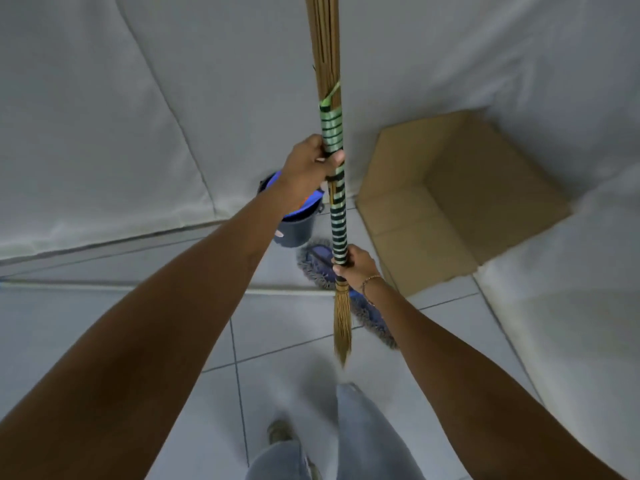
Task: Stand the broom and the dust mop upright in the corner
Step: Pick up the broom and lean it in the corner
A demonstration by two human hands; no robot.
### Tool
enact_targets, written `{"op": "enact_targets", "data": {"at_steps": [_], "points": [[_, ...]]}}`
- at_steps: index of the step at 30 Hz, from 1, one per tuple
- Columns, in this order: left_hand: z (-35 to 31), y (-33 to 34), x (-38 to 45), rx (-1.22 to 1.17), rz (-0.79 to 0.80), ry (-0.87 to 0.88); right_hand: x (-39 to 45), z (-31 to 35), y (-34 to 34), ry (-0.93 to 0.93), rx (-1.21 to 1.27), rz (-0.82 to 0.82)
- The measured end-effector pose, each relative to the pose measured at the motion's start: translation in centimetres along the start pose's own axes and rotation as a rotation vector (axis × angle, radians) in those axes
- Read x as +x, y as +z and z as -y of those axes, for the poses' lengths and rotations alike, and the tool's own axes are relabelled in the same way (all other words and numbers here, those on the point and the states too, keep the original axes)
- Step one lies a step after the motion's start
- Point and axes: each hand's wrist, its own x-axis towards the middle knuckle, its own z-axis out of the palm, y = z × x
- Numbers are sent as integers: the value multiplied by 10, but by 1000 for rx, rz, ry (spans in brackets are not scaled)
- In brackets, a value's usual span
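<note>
A stick broom (337,216) of brown twigs, bound with green and black striped wrapping, is held nearly upright in mid-air in front of me. My left hand (310,168) grips the wrapped part higher up. My right hand (355,265) grips its lower end, just above a short tuft of twigs that points down at the floor. The long twig bundle runs up out of view. The dust mop (322,263), a blue pad with a grey fringe, lies flat on the tiled floor behind the broom, partly hidden by my right arm. Its handle is not visible.
A dark bucket with a blue rim (298,223) stands by the white-draped wall behind my left hand. An open cardboard box (460,202) sits in the corner to the right. My legs and a shoe (280,433) are on the tiles below.
</note>
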Motion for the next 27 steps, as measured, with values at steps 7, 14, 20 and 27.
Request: {"op": "enact_targets", "data": {"at_steps": [7,14,20,27], "points": [[-23,121,8,84,152,38,-11,-69,-91,55,38,-29],[-44,282,21,73,189,67,-6,-164,-227,76,118,-21],[-56,382,33,37,141,91,-3,-216,-341,81,109,-112],[-66,431,68,4,131,108,26,-225,-381,90,130,-141]]}}
